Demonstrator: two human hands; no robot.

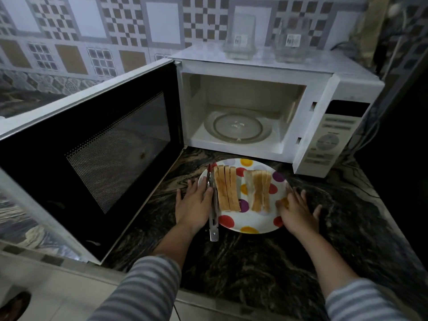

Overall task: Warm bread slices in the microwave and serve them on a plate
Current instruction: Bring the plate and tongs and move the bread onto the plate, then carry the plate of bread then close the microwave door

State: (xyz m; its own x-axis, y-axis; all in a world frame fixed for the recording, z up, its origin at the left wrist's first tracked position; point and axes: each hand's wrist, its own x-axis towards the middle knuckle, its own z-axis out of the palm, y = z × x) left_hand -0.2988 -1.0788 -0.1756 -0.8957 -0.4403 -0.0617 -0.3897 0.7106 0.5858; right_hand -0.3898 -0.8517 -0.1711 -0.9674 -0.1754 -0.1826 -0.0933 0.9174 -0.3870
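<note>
Dark marbled stone table (254, 262), dim tiled kitchen. White microwave (266, 66): door open, glass turntable (238, 130) bare. Just in front of it, white round plate with coloured dots (249, 224) carries two stacks of sliced bread (240, 189) and metal tongs (213, 218). Left hand (193, 205) and right hand (295, 210), fingers spread and relaxed, touch opposite rims. Whether the bread is already warmed cannot be told.

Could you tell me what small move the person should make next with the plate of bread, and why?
Probably lift the plate into the microwave: both hands, left hand and right hand, already sit at its rims, the door is open and the turntable is bare. The tongs on the plate may need removing first.
</note>
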